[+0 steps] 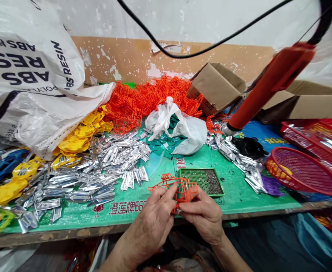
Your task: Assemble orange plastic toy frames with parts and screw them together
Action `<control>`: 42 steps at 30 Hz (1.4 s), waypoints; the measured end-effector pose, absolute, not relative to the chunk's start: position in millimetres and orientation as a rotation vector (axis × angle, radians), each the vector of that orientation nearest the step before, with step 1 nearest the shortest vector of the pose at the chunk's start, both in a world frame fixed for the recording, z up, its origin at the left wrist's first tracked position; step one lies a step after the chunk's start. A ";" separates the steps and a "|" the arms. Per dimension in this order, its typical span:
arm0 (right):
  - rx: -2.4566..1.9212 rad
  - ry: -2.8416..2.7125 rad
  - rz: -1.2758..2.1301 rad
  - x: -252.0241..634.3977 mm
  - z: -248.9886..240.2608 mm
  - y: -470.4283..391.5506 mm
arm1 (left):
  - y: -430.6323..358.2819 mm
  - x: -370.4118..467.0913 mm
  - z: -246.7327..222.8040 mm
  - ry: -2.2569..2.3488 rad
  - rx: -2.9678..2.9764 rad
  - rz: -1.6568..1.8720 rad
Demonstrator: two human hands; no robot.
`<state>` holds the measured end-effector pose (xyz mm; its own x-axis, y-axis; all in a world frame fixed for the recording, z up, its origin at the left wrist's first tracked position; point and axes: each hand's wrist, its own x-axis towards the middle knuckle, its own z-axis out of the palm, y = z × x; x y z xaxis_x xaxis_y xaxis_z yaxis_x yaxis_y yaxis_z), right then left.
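Observation:
An orange plastic frame [187, 190], an open lattice like a toy car's cage, is held up over the table's front edge. My left hand [154, 221] is closed on its left part, and my right hand [204, 215] pinches its right side and lower edge. Behind the frame lies a shallow green tray [222, 193] with small dark screws [213, 182] heaped in its right half. Silvery flat plastic pieces [95, 177] are spread to the left of my hands. A red electric screwdriver [273, 87] hangs tip down at the right.
Many orange frames [154, 94] are piled at the back, beside cardboard boxes [217, 85]. A white bag [194, 132] holds dark green pieces. Yellow shells [76, 138] spill from a large white sack [27, 75]. Red baskets [304, 170] stand right; a black cable [180, 56] crosses above.

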<state>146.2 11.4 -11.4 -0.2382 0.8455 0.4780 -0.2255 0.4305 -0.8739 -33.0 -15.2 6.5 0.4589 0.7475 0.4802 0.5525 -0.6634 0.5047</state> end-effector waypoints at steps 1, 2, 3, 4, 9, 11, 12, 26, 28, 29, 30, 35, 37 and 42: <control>-0.593 -1.483 1.105 146.4 -12.1 10.5 | -15.5 -32.9 5.1 1.114 2.440 1.010; -0.603 -1.486 1.099 146.6 -12.9 9.8 | -15.7 -32.9 3.7 1.111 2.443 1.013; -0.608 -1.486 1.093 146.7 -13.5 9.4 | -15.9 -33.2 2.6 1.106 2.444 1.022; -0.605 -1.486 1.088 146.7 -14.0 9.2 | -16.0 -33.6 1.6 1.102 2.443 1.029; -0.604 -1.483 1.076 144.9 -13.8 9.1 | -16.8 -35.8 -1.6 1.079 2.418 1.065; -0.612 -1.479 1.084 144.6 -14.4 8.1 | -17.4 -36.1 -2.5 1.082 2.415 1.056; -0.611 -1.475 1.088 144.7 -15.3 7.4 | -17.7 -36.1 -3.0 1.082 2.420 1.051; -0.581 -1.511 1.019 149.5 -18.8 6.2 | -18.4 -38.0 0.9 1.068 2.569 0.970; -0.574 -1.509 1.012 148.7 -18.0 7.4 | -17.6 -37.1 0.5 1.080 2.583 0.979; -0.568 -1.508 1.008 148.3 -17.9 8.1 | -17.0 -36.6 0.2 1.085 2.590 0.992; -0.560 -1.509 1.004 147.9 -17.9 8.8 | -16.3 -36.1 -0.1 1.088 2.600 1.009; -0.535 -1.523 0.992 148.0 -18.0 10.9 | -14.0 -35.2 0.6 1.081 2.659 1.043; -0.538 -1.530 0.984 148.9 -17.9 10.7 | -14.2 -35.6 0.8 1.084 2.669 1.031; -0.560 -1.567 0.931 149.5 -17.4 10.7 | -14.2 -36.3 -1.3 1.086 2.704 0.995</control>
<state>149.5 10.7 -17.4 -0.2148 0.7820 0.5851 -0.1405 0.5682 -0.8108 -36.3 -14.2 -1.3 0.5428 0.6391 0.5449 0.5987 -0.7494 0.2827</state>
